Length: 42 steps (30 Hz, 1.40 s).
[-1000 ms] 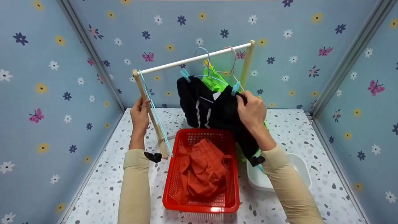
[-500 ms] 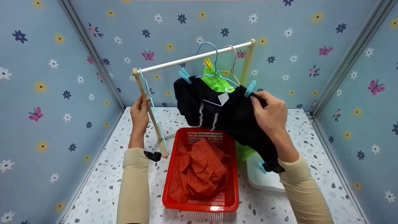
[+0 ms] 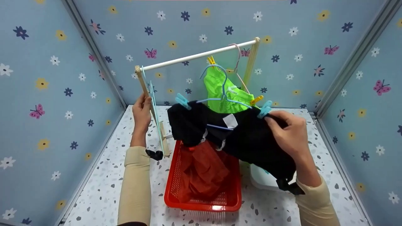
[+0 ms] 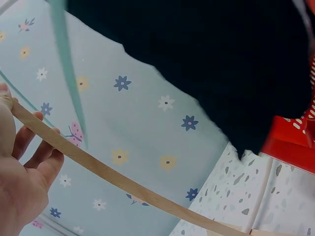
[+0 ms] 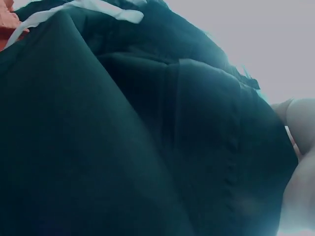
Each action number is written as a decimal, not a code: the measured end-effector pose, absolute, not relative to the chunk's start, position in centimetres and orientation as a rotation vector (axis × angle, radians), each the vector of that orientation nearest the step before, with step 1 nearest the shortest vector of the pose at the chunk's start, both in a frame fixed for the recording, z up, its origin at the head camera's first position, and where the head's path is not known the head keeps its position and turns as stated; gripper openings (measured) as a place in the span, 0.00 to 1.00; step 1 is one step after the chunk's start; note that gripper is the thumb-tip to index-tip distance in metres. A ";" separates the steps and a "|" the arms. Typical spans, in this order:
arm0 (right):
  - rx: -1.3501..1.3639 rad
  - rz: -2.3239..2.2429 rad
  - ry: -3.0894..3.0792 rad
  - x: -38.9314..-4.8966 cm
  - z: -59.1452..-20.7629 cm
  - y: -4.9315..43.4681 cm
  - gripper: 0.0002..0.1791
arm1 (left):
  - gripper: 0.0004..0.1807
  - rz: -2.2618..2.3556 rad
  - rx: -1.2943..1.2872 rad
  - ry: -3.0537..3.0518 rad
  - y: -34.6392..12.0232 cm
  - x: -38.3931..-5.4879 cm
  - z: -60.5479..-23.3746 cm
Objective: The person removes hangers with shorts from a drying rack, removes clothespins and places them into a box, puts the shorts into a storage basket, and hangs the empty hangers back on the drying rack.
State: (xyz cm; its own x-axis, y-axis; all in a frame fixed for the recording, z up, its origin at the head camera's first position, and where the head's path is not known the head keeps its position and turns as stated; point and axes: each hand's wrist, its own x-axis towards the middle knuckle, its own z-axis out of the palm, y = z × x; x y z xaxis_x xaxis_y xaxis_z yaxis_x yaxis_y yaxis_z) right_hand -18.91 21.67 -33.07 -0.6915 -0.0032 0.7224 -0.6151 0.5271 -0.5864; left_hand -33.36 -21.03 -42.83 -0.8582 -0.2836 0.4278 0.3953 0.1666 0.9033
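Note:
A pair of black shorts (image 3: 251,141) with white drawstrings and an inside label hangs from a blue hanger (image 3: 224,89). Two light-blue clothespins (image 3: 265,109) clip its waist to the hanger. The hanger's hook is free of the white rod (image 3: 191,57), in front of and below it. My right hand (image 3: 290,130) pinches the waist beside the right clothespin; in the right wrist view the dark cloth fills most of the picture. My left hand (image 3: 141,113) grips the rack's wooden post (image 4: 103,172), its fingers partly behind the wood.
Green shorts (image 3: 216,84) hang behind on a pink hanger (image 3: 238,59) with yellow clothespins. Light-blue hangers (image 3: 155,110) hang at the rod's left end. A red basket (image 3: 169,188) with red-orange cloth (image 3: 204,175) stands in front. A white tub (image 3: 267,180) sits right, partly covered.
My right hand has drawn the black shorts toward me, down and to the right. The blue hanger's hook has come off the rod. My left hand stays on the post.

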 end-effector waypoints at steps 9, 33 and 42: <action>0.616 1.259 -2.066 -17.6 -34.1 22.5 0.04 | 0.24 -1.734 -0.128 -1.946 -21.2 -33.3 -42.6; 0.677 1.405 -2.018 -17.7 -34.3 23.9 0.05 | 0.10 -1.740 -0.301 -1.712 -20.7 -22.3 -41.3; 0.730 1.577 -2.019 -19.2 -38.1 23.2 0.07 | 0.18 -1.583 -0.449 -2.095 -16.5 -15.5 -43.0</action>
State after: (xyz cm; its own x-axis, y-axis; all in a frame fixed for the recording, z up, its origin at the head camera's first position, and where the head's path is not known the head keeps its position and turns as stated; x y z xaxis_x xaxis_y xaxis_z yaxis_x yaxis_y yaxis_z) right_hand -19.20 23.21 -38.13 -0.7463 -0.1199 0.6547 -0.6642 0.1966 -0.7212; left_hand -15.48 -16.54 -42.97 -0.8346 -0.0225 0.5503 0.5233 0.2795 0.8050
